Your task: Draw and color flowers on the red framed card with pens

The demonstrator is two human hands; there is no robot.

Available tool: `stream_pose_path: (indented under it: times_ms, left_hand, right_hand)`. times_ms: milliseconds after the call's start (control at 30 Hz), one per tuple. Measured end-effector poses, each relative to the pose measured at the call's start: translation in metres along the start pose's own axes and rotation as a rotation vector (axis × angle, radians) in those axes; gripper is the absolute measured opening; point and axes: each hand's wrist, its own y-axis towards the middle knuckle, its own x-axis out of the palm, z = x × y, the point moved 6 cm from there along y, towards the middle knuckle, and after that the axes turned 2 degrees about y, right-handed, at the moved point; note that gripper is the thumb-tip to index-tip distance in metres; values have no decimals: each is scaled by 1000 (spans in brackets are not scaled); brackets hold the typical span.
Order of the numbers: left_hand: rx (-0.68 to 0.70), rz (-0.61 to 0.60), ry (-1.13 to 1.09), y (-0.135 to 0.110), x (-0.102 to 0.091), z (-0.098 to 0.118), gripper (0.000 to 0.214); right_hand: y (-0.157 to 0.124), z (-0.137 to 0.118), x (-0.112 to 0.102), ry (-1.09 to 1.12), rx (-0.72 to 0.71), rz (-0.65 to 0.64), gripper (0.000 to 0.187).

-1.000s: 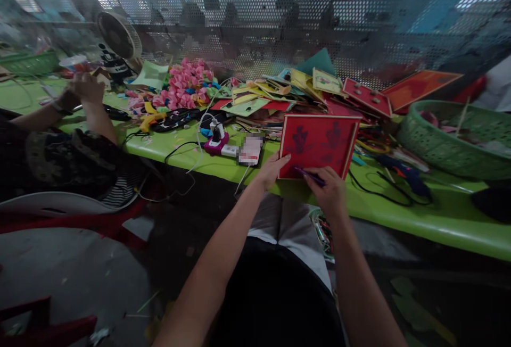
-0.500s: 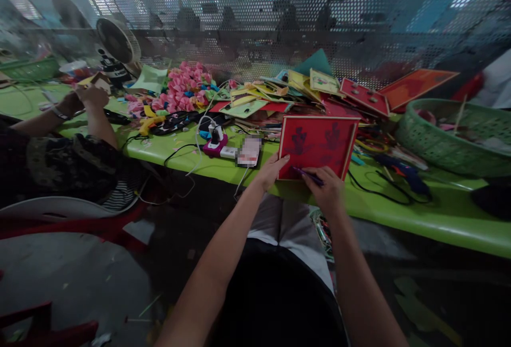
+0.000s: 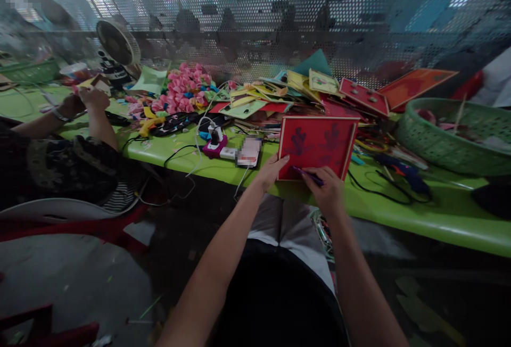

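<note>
A red card (image 3: 317,145) with a pale border and dark figures on it lies on the green table (image 3: 399,211) in front of me. My left hand (image 3: 271,170) rests at its lower left corner, fingers extended against the edge. My right hand (image 3: 328,191) is closed round a purple pen (image 3: 307,174) whose tip lies on the card's lower edge.
A heap of coloured cards (image 3: 303,91) and pink paper flowers (image 3: 186,89) lies behind. A green basket (image 3: 451,134) stands at right, a blue glue gun (image 3: 403,174) beside the card, a power strip (image 3: 217,145) and phone (image 3: 249,151) at left. Another person's hands (image 3: 85,99) work near a fan (image 3: 115,43).
My hands and the card stay almost as they were. The person at left has lifted their hands slightly with a small piece.
</note>
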Motion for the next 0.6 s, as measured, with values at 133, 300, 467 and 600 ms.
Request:
stream_pose_path:
  times_ms: [133,300,467,600]
  left_hand:
    - [5,3,0,0,0,0,42]
    - [9,-1,9,0,0,-1,42]
    - [18,-3,25,1,0,-1,43]
    - [22,-6,32,0,0,0,44]
  right_hand:
    - [0,1,1,1,3,-9,18]
    - [-1,2,2,5,-2,-41,13]
    - [0,1,3,2,5,-24,15]
    - [0,1,3,4,3,-27,15]
